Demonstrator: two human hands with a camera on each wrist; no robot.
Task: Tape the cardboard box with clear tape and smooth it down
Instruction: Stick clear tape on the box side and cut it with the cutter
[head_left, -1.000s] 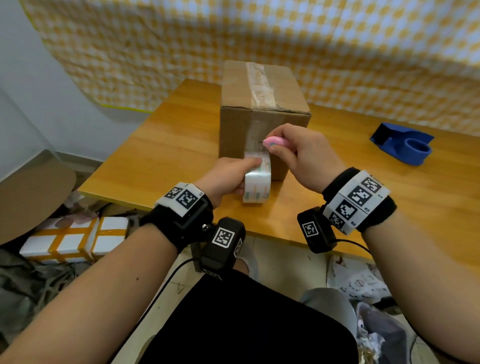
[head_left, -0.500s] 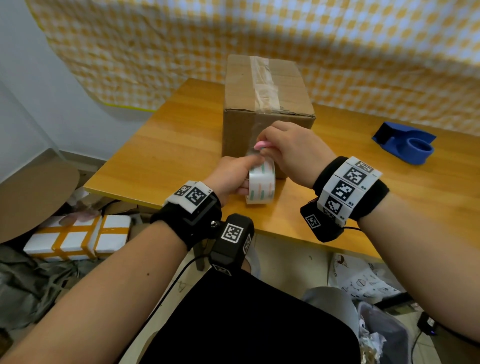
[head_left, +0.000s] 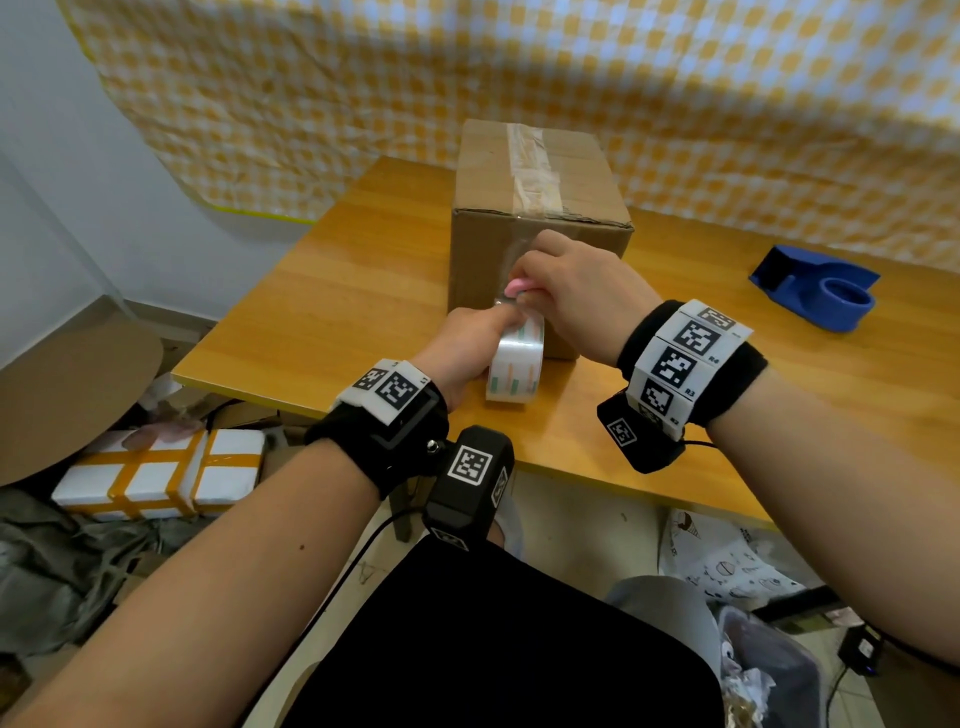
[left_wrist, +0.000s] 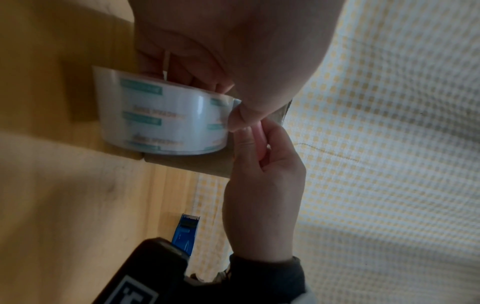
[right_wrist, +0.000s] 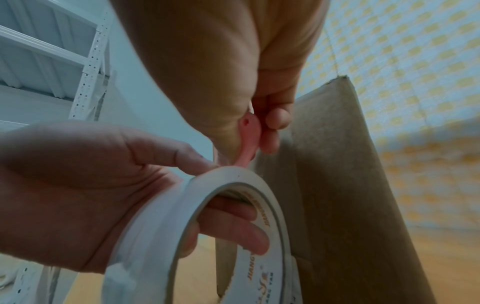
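The cardboard box (head_left: 540, 228) stands upright on the wooden surface (head_left: 332, 291), with a strip of clear tape (head_left: 530, 171) running along its top and down over the near edge. Against the near face of the box, low down, the left hand (head_left: 467, 348) holds the tape roll (head_left: 517, 364) on its edge: the fingers (right_wrist: 233, 224) pass through the core and the thumb lies over the outer rim, so the hand is clamped on the roll. Just above the roll, and also at the near face of the box, the right hand (head_left: 576, 296) is closed around a small pink cutter (head_left: 517, 285), its tip meeting the stretch of tape that leads from the roll up the box. To the right of the box, well apart from it, a blue tape dispenser (head_left: 818, 286) sits on the surface. Behind the box hangs a yellow checked cloth (head_left: 519, 67)
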